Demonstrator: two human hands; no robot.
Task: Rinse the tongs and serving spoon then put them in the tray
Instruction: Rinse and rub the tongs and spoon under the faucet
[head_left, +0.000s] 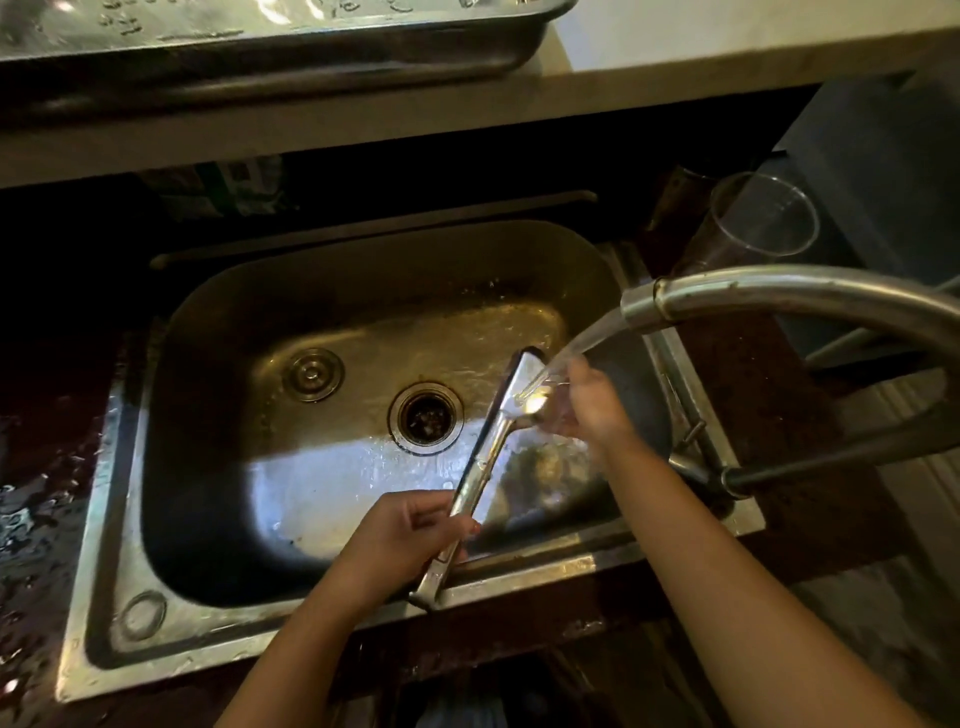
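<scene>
My left hand grips the handle end of the metal tongs over the steel sink. The tongs slant up to the right, their tip under the running water. My right hand is at the tongs' upper part in the stream, fingers around a shiny rounded metal piece; whether that is the serving spoon I cannot tell. The metal tray sits on the shelf above the sink, wet.
The curved faucet reaches in from the right. A clear plastic cup stands behind the sink's right corner. The drain lies mid-basin, a round plug left of it. The dark counter at left is wet.
</scene>
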